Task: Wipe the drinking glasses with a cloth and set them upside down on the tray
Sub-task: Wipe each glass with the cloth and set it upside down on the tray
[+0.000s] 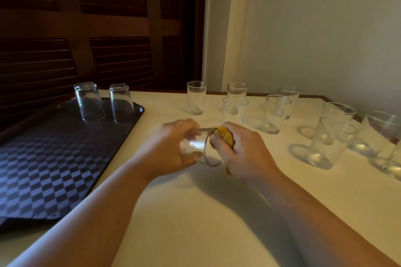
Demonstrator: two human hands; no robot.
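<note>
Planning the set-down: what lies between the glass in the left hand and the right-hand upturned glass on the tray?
In the head view, past the left hand, only bare tablecloth and tray floor separate the held glass from that upturned glass.

A table (184, 223) with a cream top fills the foreground. Behind it on the left stands a dark wooden louvred door (86, 39), deep in shadow. A narrow cream door frame (217, 28) separates it from a plain pale wall (325, 28) in soft light.
</note>
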